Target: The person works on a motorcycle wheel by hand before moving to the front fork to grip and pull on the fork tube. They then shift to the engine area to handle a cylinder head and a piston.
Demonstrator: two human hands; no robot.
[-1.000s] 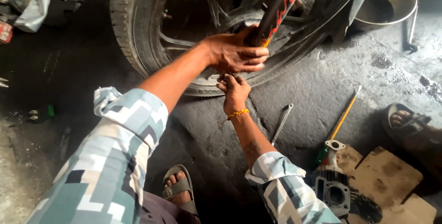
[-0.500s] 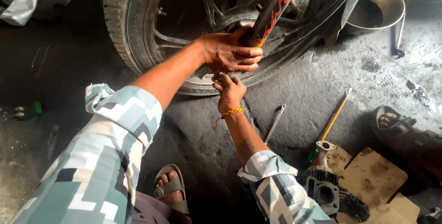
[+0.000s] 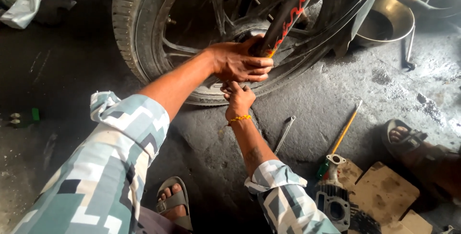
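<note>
A motorcycle wheel (image 3: 144,32) with a black tyre stands on the oily floor in front of me. A black fork leg (image 3: 288,18) with red markings runs down to the hub. My left hand (image 3: 240,63) is wrapped around the lower end of that fork leg. Just below it, my right hand (image 3: 238,98), with a yellow bead bracelet at the wrist, is closed near the axle; what its fingers hold is hidden. Both arms wear rolled-up patterned sleeves.
A spanner (image 3: 284,134) and a yellow-handled screwdriver (image 3: 343,135) lie on the floor to the right. An engine cylinder part (image 3: 332,203) rests by brown cardboard (image 3: 384,195). Another person's sandalled foot (image 3: 406,140) is at the right, a metal bowl (image 3: 386,20) behind, my own sandalled foot (image 3: 175,203) below.
The view has shifted slightly; both hands stay at the fork's lower end and axle, the right hand edging a little closer under the left.
</note>
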